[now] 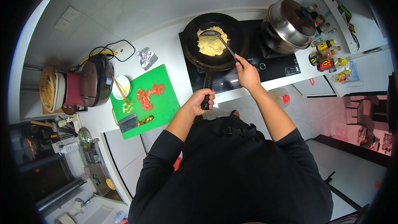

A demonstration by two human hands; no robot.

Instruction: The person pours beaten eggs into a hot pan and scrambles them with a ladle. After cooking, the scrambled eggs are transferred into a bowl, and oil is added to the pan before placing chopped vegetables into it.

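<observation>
My left hand is closed around the black handle of a wok on the left side of the gas hob. In the wok lies a flat, yellow mass of cooked egg. My right hand grips the dark handle of a spatula or ladle, whose head rests on the upper part of the egg. To the left, a green cutting board bears chopped red pieces, seemingly tomato, and small pale green pieces. A cleaver lies at its lower left corner.
A white bowl with chopsticks overlaps the board's left edge. Crumpled foil lies above the board. Beyond the bowl stands a rice cooker. A lidded steel pot occupies the hob's right side, with several bottles beside it.
</observation>
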